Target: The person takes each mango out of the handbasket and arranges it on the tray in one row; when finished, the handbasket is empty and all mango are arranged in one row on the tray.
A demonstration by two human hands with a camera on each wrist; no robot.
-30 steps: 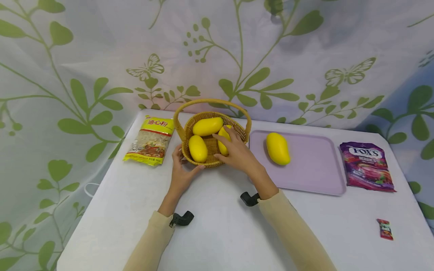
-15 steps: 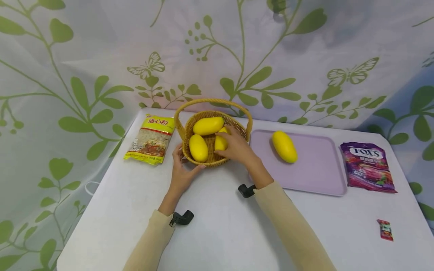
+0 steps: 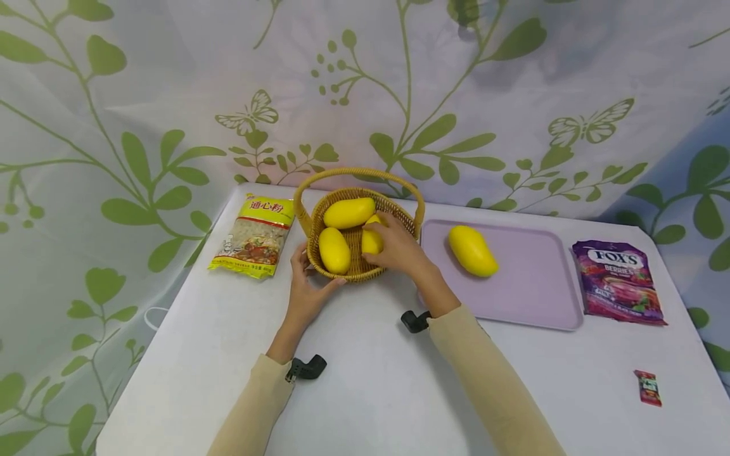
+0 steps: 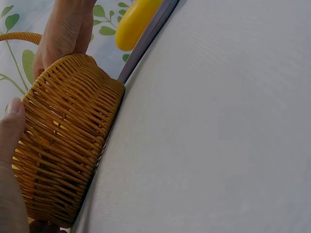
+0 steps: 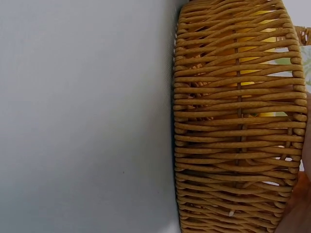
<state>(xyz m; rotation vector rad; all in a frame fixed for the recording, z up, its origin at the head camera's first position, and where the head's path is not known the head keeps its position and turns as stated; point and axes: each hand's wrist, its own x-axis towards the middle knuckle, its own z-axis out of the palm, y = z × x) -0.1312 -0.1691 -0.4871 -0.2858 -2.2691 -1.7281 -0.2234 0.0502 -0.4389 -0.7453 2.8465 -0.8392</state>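
A wicker basket (image 3: 360, 273) with a tall arched handle holds three yellow mangoes. One mango (image 3: 350, 213) lies across the back and another mango (image 3: 334, 251) is at the left. My right hand (image 3: 402, 250) reaches over the right rim and grips the third mango (image 3: 372, 240), partly covering it. At the basket's front left, my left hand (image 3: 305, 294) holds the wall, thumb at the rim; its other fingers are partly hidden. In the left wrist view, the left thumb (image 4: 13, 121) lies against the weave. The right wrist view mostly shows the basket's woven side (image 5: 238, 121).
Right of the basket is a lilac tray (image 3: 530, 272) bearing a single mango (image 3: 473, 251). A yellow pasta bag (image 3: 253, 237) lies to the left. Beyond the tray is a purple candy bag (image 3: 618, 282), with a small wrapped candy (image 3: 648, 387) nearer the front.
My right hand's spread fingers have closed around the right mango in the basket. On the tray, the mango has rocked and turned slightly. My left hand has stayed at the basket.
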